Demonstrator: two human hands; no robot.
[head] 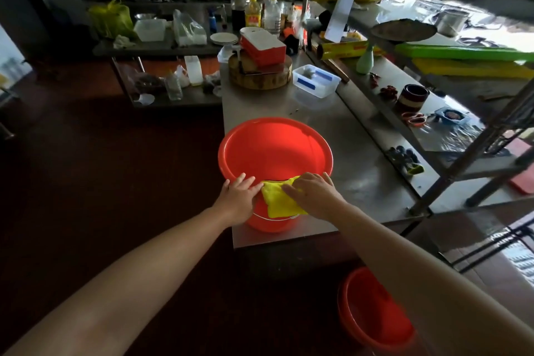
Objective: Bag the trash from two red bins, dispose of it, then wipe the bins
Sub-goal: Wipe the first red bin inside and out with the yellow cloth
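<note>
Here we are at the wiping stage: the round red plastic bin stands in the centre of the frame, right at the near corner of the steel surface, and that is the worry. The right hand lies flat with fingers spread, pressing a folded yellow cloth against the bin's outer wall just under the rim. The left hand rests on the wall beside it, fingers laid fairly straight up to the rim, steadying it. Push too hard towards the left of the frame and the light bin could skid off that corner to the floor. If the left hand lifts, a sideways wipe may tip or spin it, and the cloth could slide out from under a flat palm. Inside, this bin looks bare, no trash showing. The second red plastic bin, on the floor at lower right, also looks empty as far as its visible part shows.
</note>
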